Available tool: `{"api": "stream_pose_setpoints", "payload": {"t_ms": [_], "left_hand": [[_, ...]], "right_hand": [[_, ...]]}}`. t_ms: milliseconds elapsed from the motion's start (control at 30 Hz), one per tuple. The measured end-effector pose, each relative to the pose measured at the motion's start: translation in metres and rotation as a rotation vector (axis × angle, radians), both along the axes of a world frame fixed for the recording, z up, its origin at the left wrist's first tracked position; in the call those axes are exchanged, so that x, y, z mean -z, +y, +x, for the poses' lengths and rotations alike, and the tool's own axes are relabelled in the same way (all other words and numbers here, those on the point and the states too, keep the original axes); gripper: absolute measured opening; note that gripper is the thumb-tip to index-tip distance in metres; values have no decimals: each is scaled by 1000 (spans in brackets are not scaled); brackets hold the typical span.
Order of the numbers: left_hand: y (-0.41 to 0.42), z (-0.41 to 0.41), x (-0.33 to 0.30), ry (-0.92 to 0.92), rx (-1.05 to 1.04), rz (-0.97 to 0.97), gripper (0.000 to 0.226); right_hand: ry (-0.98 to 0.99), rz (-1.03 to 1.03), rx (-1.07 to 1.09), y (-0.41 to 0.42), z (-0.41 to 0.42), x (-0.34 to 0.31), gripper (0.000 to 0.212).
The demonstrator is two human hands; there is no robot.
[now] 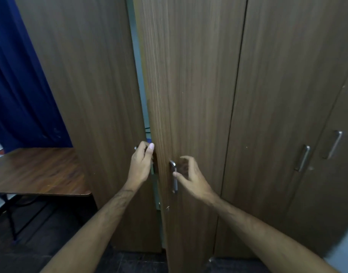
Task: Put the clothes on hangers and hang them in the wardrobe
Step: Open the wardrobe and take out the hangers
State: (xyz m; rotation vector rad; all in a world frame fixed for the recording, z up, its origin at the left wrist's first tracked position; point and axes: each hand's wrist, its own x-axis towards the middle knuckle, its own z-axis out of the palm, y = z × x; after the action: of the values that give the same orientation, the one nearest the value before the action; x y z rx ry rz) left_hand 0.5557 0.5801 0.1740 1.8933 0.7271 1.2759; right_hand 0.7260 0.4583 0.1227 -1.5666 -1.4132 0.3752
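Brown wood-grain wardrobe [188,75] fills the view, its two middle doors slightly ajar with a narrow gap. Left hand [140,164] grips the left door's handle [136,148]. Right hand [190,177], fingers loosely spread, grasps nothing, its thumb touching the right door handle [174,176]. No clothes are visible.

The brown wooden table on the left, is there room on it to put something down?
Yes. The brown wooden table shows a bare top, bordered by the blue curtain behind and the left wardrobe door beside it. A hand could pass through the narrow gap between the two doors. It is crowded lower down, where the left hand grips a handle and the right hand reaches the metal handle.
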Motion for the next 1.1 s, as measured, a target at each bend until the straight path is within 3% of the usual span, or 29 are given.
{"api": "stream_pose_setpoints", "payload": {"t_ms": [100,267,400,467,500,633,700,933,1100], "left_hand": [[-27,2,-2,-43,64,24,37],[-79,15,0,-31,117,201,41],[-124,42,-6,79,196,396,23],[-150,65,-10,123,284,398,10],[-164,79,-11,139,327,382,12],[-211,137,-6,219,295,352,71],[-233,165,-4,249,283,386,84],[-269,181,-2,182,255,308,77],[-261,155,-13,324,222,347,85]], "right_hand": [[-121,192,100,-33,7,-21,81],[-241,267,50,-70,7,-60,97],[-188,359,118,-104,17,-74,93],[-135,392,158,-128,31,-76,86],[-120,391,169,-141,41,-77,82],[-143,287,221,-202,89,-87,73],[-158,246,258,-227,116,-93,72],[-243,202,232,-252,120,-105,63],[-313,304,243,-248,99,-97,75]]}}
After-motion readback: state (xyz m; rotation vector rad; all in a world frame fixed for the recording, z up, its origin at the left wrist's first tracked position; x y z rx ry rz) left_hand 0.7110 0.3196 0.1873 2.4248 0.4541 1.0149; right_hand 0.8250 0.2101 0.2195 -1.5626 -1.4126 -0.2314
